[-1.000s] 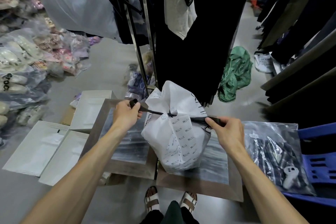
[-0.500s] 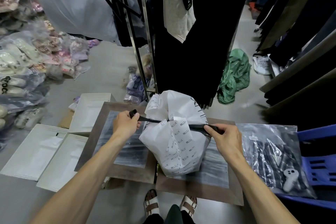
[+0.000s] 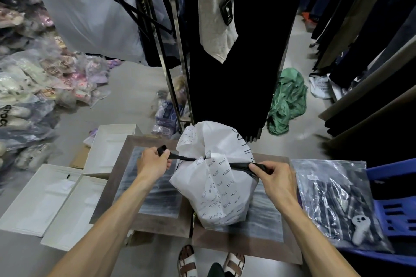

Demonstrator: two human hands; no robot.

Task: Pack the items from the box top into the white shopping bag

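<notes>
The white shopping bag point(image 3: 221, 189), printed with small black lettering, stands bulging on the brown box top point(image 3: 157, 216). A black strap point(image 3: 186, 158) runs tight across the bag's gathered neck. My left hand point(image 3: 154, 162) grips the strap's left end, which loops out above my thumb. My right hand point(image 3: 275, 176) grips the right end. The two hands pull the strap apart, level with each other. The bag's crumpled top point(image 3: 216, 137) rises above the strap. What is inside the bag is hidden.
A clear packet of striped clothing point(image 3: 333, 200) with a small white controller point(image 3: 359, 228) lies on a blue plastic stool point(image 3: 396, 211) at right. White flat boxes point(image 3: 51, 200) lie left on the floor. A clothes rack point(image 3: 177, 74) with dark garments hangs just behind the bag. Bagged goods point(image 3: 33, 87) are piled far left.
Both hands keep the strap ends, and the strap stays taut across the bag. The left hand's strap end now loops out above the thumb. The view has tilted slightly.
</notes>
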